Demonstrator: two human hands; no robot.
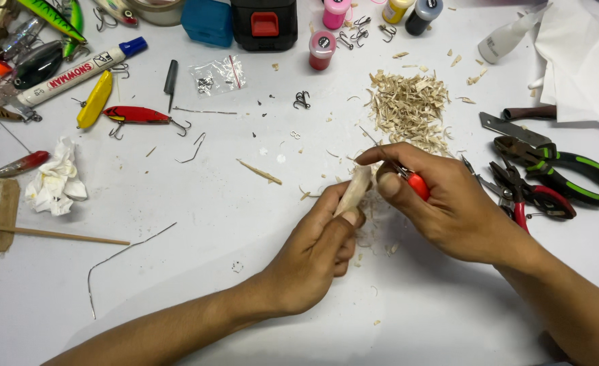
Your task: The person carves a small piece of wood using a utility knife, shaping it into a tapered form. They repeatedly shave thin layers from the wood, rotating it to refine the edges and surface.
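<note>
Left hand (316, 254) grips a pale wooden blank (354, 190); right hand (442, 203) closed around a red-handled knife (413, 181), best carving with shallow strokes.

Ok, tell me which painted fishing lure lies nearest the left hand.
The red lure with black markings, right of the yellow lure; the other lures lie further toward the left edge from the left hand.

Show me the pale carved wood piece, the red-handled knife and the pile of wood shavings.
Pale carved wood piece (354, 190), head view, mid-body.
Red-handled knife (418, 185), head view, red handle.
Pile of wood shavings (408, 108), head view, centre.
</note>
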